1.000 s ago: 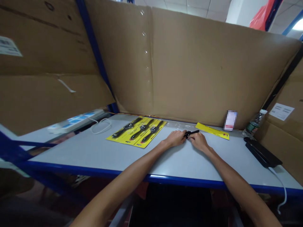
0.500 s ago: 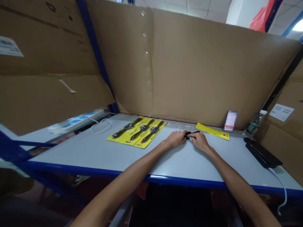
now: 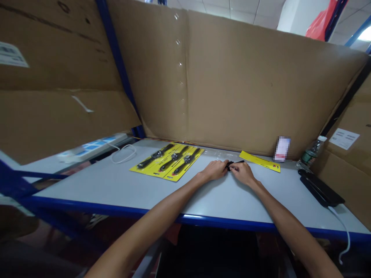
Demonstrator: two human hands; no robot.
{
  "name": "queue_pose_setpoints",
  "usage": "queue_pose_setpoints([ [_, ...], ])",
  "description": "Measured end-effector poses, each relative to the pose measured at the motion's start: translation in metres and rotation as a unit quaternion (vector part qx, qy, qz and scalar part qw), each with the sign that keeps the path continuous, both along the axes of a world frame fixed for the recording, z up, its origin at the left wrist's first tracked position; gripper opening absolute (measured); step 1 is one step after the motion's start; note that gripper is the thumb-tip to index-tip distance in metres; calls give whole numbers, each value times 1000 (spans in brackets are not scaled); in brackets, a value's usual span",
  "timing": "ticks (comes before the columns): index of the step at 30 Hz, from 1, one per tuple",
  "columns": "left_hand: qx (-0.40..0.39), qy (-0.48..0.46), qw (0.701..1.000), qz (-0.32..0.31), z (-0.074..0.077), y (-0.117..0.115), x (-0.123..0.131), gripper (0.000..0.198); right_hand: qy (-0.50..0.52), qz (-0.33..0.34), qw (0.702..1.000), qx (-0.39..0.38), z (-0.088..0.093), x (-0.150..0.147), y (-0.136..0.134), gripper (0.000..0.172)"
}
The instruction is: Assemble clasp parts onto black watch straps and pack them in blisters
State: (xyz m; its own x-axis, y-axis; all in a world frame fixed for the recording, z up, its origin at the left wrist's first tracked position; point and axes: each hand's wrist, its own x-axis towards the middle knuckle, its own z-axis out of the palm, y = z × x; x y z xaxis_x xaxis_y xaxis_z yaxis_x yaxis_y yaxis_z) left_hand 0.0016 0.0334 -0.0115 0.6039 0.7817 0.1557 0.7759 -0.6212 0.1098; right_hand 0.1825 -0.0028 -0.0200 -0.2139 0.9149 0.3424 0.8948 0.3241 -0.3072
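My left hand is closed on a small black tool, low over the table right of its middle. Fingers of my right hand pinch the same tool from the other side, and its dark tip shows above that hand. Most of it is covered by my fingers, so its exact kind is unclear. Left of my hands lie three yellow cards, each with a long black-handled tool that has a shiny middle. Another yellow card, without a tool, lies behind my right hand.
Tall cardboard walls the grey table at the back and sides. A phone leans at the back right, near a plastic bottle and a black device with a white cable. A power strip lies at left.
My right fingers have shifted slightly toward my left hand and curled lower around the black tool. My left hand stays in place, as do the cards.
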Motion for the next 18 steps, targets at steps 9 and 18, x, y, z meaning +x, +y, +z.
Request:
queue_pose_setpoints([
  [9, 5, 9, 1000, 1, -2, 3, 0, 34, -10, -18, 1000, 18, -5, -8, 1, 32],
  [18, 14, 17, 1000, -3, -4, 4, 0, 36, -3, -55, 998, 30, -9, -14, 0, 23],
])
